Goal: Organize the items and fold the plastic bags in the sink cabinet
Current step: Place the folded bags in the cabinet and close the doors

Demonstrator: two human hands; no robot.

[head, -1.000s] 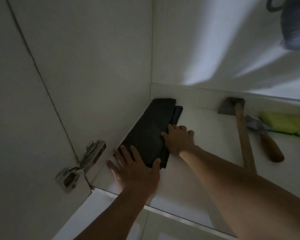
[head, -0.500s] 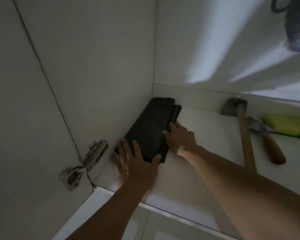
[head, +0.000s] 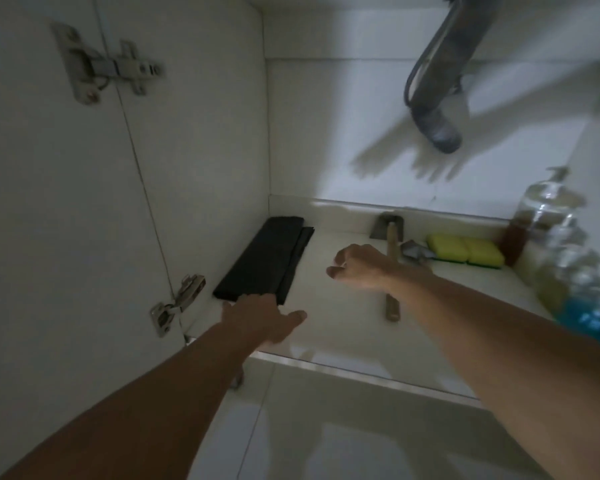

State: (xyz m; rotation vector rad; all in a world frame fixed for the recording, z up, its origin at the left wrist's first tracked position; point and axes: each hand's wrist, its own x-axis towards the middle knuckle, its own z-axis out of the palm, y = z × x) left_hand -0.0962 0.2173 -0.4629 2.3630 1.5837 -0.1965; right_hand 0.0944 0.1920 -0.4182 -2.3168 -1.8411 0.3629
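head view: your hands hover apart, gripping nothing.
folded black bags [head: 264, 259] lie just beyond your left hand [head: 261, 318]; your right hand [head: 356, 266] hangs loosely curled.

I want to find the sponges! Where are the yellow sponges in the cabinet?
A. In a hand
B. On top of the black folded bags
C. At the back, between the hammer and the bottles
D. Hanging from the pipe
C: the yellow sponges lie on the cabinet floor by the back wall, right of the hammer and left of the bottles.
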